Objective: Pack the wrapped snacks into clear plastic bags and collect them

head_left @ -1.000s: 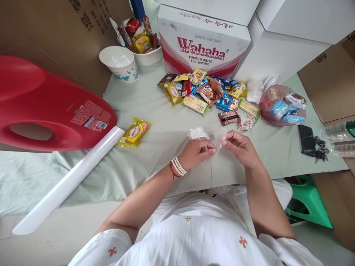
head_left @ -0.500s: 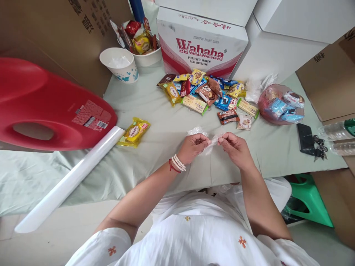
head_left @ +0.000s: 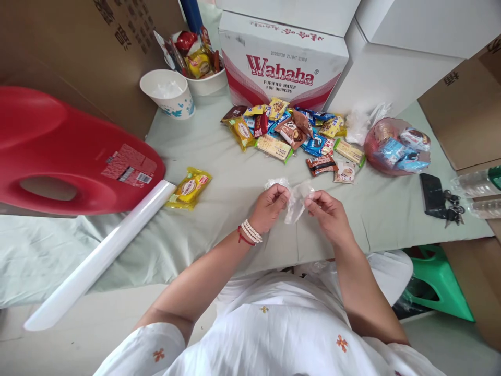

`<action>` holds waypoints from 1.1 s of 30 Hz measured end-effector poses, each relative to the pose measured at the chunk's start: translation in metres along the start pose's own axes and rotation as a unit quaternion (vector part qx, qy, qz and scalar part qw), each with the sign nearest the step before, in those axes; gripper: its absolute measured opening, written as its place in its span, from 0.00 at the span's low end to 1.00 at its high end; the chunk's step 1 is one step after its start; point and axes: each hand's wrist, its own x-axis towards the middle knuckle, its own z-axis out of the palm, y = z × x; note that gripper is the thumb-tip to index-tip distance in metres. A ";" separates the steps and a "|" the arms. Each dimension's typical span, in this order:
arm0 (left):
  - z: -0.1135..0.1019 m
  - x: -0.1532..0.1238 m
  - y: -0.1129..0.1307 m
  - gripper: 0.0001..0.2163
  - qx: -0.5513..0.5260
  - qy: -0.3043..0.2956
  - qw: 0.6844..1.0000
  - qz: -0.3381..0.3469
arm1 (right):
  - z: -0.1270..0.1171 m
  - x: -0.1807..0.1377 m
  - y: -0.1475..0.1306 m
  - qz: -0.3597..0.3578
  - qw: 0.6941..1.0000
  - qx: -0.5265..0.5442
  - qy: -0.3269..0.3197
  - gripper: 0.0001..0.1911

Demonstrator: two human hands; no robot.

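Observation:
My left hand (head_left: pixel 269 208) and my right hand (head_left: pixel 327 213) both pinch a small clear plastic bag (head_left: pixel 296 201) between them, just above the pale green cloth (head_left: pixel 219 219). The bag hangs slack between the fingertips. Behind my left hand lies a bundle of crumpled clear plastic (head_left: pixel 275 183). A heap of wrapped snacks (head_left: pixel 291 133) lies farther back, in front of a Wahaha carton (head_left: pixel 282 65). A single yellow snack packet (head_left: pixel 190 187) lies to the left of my hands.
A red plastic stool (head_left: pixel 70 151) lies on its side at left, with a white roll (head_left: pixel 97 261) beside it. Two paper cups (head_left: pixel 169 93) stand at the back. A pink bag of snacks (head_left: pixel 397 146), a phone (head_left: pixel 430 194) with keys and bottles (head_left: pixel 475 184) are at right.
My hands have shifted slightly toward me and a little apart, and the clear bag between them has spread wider.

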 end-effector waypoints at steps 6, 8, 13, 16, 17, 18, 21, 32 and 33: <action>-0.008 0.008 0.001 0.22 -0.056 0.073 0.996 0.019 | -0.033 -0.009 0.009 0.005 0.990 0.091 0.103 0.14; -0.008 0.008 0.004 0.23 -0.079 0.054 0.995 0.001 | -0.038 -0.017 0.009 0.014 0.992 0.100 0.076 0.14; -0.015 0.006 0.014 0.25 -0.070 -0.033 0.995 -0.070 | -0.049 -0.027 -0.001 0.108 0.987 0.118 0.012 0.16; -0.022 0.005 0.018 0.26 -0.004 -0.138 0.983 -0.122 | -0.069 -0.017 -0.011 0.111 0.982 0.147 0.044 0.16; -0.023 0.005 0.019 0.26 0.010 -0.180 0.973 -0.143 | -0.077 -0.012 -0.014 0.120 0.978 0.167 0.044 0.16; -0.023 0.004 0.020 0.26 0.019 -0.214 0.964 -0.157 | -0.084 -0.006 -0.017 0.134 0.972 0.190 0.037 0.15; -0.016 0.001 0.018 0.26 0.029 -0.213 0.968 -0.130 | -0.098 0.009 -0.022 0.168 0.955 0.245 0.002 0.13; 0.019 -0.013 -0.003 0.21 0.172 -0.103 0.975 0.091 | -0.025 0.032 -0.011 0.250 0.876 0.393 -0.123 0.09; 0.020 -0.012 -0.004 0.21 0.167 -0.097 0.978 0.083 | -0.017 0.035 -0.010 0.250 0.873 0.397 -0.130 0.09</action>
